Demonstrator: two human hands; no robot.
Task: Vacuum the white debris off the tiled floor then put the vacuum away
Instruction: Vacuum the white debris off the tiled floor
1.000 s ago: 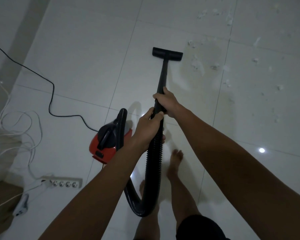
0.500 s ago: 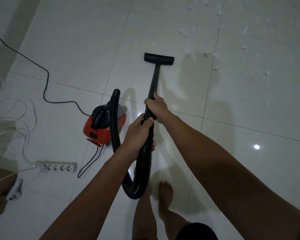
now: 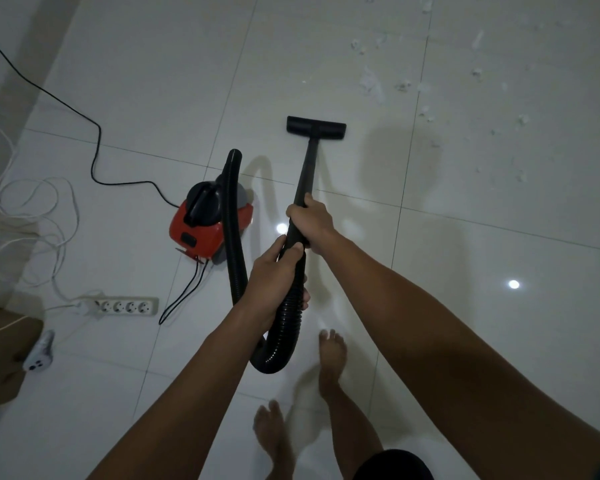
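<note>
Both hands are wrapping around the vacuum's black wand [image 3: 305, 178] — the right hand [image 3: 310, 221] is clasping the rigid tube higher up for steering, while the left hand [image 3: 274, 277] is closing around the ribbed hose [image 3: 286, 320] just below it, taking the weight. The floor nozzle [image 3: 316, 125] is lying flat on the tiled floor [image 3: 153, 81], short of the white debris [image 3: 371, 83] scattered ahead to the right. The red canister [image 3: 205, 225] is sitting just left of the hands — near enough for the hose to loop slack.
</note>
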